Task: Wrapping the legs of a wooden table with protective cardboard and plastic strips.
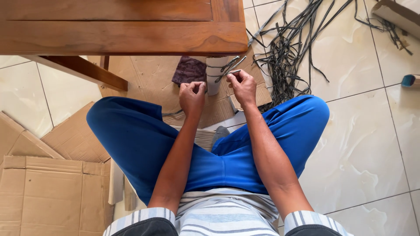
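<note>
Head view looks straight down on someone sitting on flattened cardboard [52, 192] over a tiled floor [363, 144], knees spread in blue trousers [140, 140], working just below the edge of a wooden table [122, 30].

The right hand [243, 86] is pinched shut on the end of a thin dark strip [231, 66], thumb and forefinger tight together, with the strip poking up and away toward the table edge. The left hand [192, 97] is curled into a loose fist right beside it, fingertips tucked in; it looks closed on something small, maybe the strip's other end, but I honestly can't tell what's in there.

A whitish roll [215, 75] stands on the cardboard just past the hands, a dark purple rag [189, 70] lies next to it, and a big tangle of the same dark strips [288, 48] sprawls on the tiles to the right.

If it were me, I'd keep both hands close like that, pinch right near the end so the strip doesn't twist, and work with short pulls instead of one long yank.
</note>
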